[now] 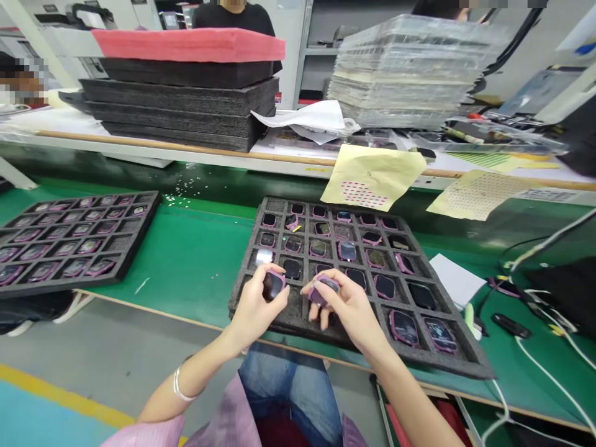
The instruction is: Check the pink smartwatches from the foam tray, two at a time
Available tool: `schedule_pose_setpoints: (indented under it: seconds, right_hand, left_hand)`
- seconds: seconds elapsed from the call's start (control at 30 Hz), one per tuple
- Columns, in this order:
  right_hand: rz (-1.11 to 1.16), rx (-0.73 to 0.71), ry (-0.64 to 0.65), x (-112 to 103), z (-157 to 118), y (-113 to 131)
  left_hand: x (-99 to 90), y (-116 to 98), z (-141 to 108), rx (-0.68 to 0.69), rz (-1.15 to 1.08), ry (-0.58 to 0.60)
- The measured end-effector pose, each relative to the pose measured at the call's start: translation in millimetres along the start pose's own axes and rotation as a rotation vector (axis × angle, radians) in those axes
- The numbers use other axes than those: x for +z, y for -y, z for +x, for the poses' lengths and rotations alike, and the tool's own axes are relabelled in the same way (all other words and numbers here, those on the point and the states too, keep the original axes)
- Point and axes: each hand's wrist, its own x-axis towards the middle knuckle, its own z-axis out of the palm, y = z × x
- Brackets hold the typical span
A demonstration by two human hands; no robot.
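My left hand (254, 305) is closed around a square smartwatch (273, 284) with a dark screen and purple frame. In my right hand (347, 304) is another purple-framed watch case (323, 289), pinched between thumb and fingers. Both hands are over the near side of a black foam tray (298, 316), whose square pockets hold many similar watches, some lying tilted. A dark-screened watch (292, 269) rests in a pocket between and beyond my hands. One watch farther back carries a yellow strip (297, 228). The pockets right under my hands are partly hidden.
A second foam tray (123, 257) of purple watches lies at the left of the green bench (186, 248). Black foam trays (177, 102) and clear plastic trays (372, 81) are stacked on the shelf. Yellow sheets (372, 177) hang from its edge. White cables (549, 372) run at right. People stand beyond.
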Motion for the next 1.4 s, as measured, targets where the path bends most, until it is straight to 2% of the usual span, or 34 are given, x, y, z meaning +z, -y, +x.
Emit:
schedule_pose_setpoints:
  seconds: [0.13, 0.3, 0.43, 0.57, 0.83, 1.0, 1.4]
  right_hand:
    - [0.153, 0.113, 0.033, -4.1, -6.1, 0.1]
    - [0.37, 0.157, 0.083, -9.6, -13.8, -2.8]
    - [0.404, 0.137, 0.043, -13.4, -13.7, -8.3]
    - [0.467, 0.16, 0.094, -16.1, -12.9, -10.8]
    - [0.583, 0.188, 0.146, -21.5, -17.2, -13.8]
    - [0.623, 0.179, 0.164, -23.3, -16.6, -17.9]
    - [0.561, 0.164, 0.115, -19.9, -20.8, -17.4]
  left_hand:
    - [6.6, -0.5, -1.4, 0.007, 0.048, 0.012]
    - [13.3, 0.0, -0.8, -0.033, 0.08, 0.027]
    - [17.6, 4.7, -2.1, -0.05, 0.089, 0.06]
    - [20.1, 7.3, -5.2, -0.099, 0.052, 0.105]
    - [21.7, -0.9, -7.2, -0.153, -0.09, 0.228]
    - [24.5, 0.3, -5.9, -0.204, -0.132, 0.231]
    - [20.0, 4.2, -7.9, -0.184, -0.094, 0.223]
